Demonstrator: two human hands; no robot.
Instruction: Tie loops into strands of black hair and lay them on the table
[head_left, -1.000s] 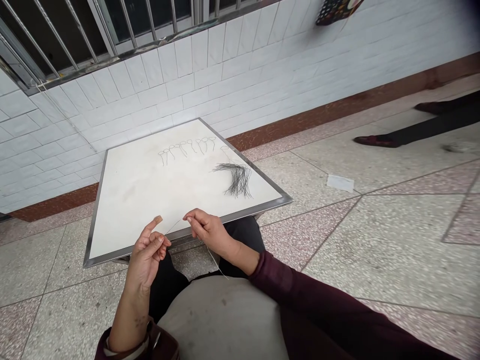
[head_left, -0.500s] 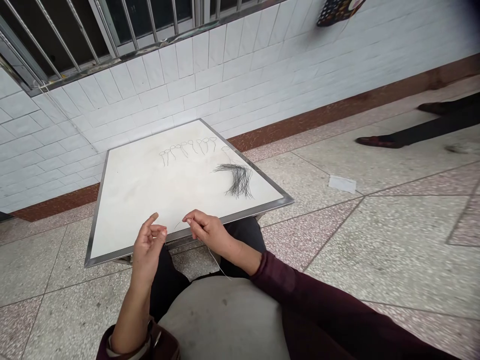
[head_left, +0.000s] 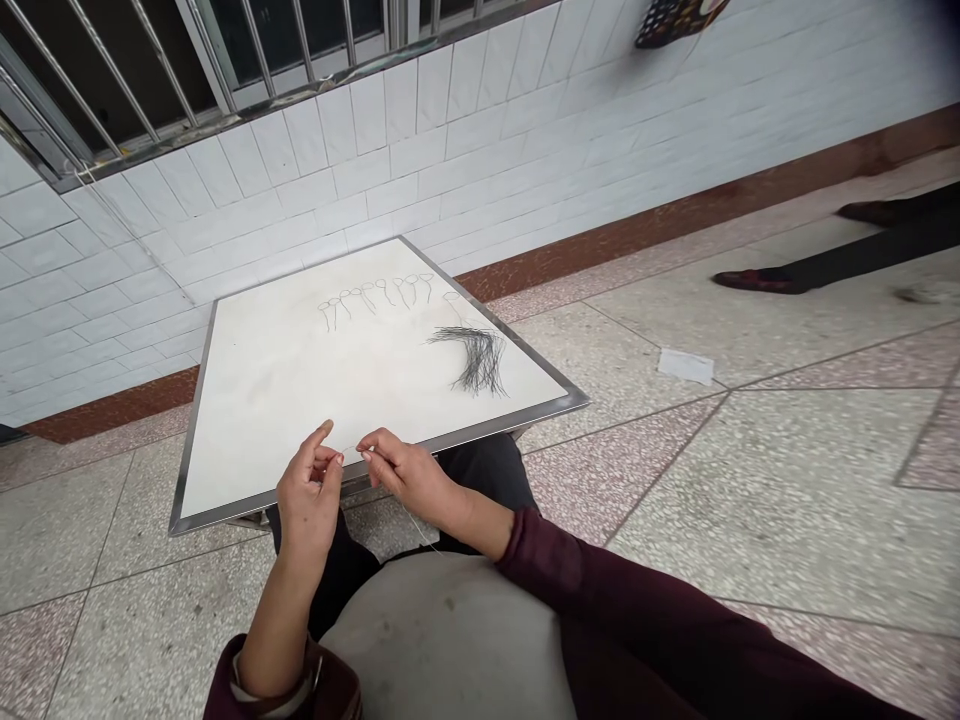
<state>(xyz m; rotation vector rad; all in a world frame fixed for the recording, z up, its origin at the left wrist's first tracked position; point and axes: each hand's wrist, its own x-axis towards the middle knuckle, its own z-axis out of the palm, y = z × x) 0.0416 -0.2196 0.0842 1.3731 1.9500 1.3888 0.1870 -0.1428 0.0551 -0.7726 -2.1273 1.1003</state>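
My right hand [head_left: 409, 478] is closed in a pinch on a thin, pale wire-like strand [head_left: 411, 518]; its tail hangs below the wrist toward my lap. A short stretch of the strand spans the small gap to my left hand [head_left: 309, 500], whose thumb and fingertip are pinched at its other end while one finger points up. Both hands are over the near edge of a white-topped table [head_left: 247, 420]. Beyond them lies a loose bundle of dark, thin strands [head_left: 480, 358]. A row of thin looped pieces [head_left: 379, 292] with crossed tails lies farther back.
The table has a grey metal rim [head_left: 517, 412] and stands by a white tiled wall [head_left: 315, 190] with a barred window above. A white paper piece [head_left: 685, 366] lies on the speckled floor. At right are another person's legs and dark shoes [head_left: 757, 283].
My hands have come closer together, the left moving right and the right slightly left. The strand's free end, loose before, now reaches the left fingertips.
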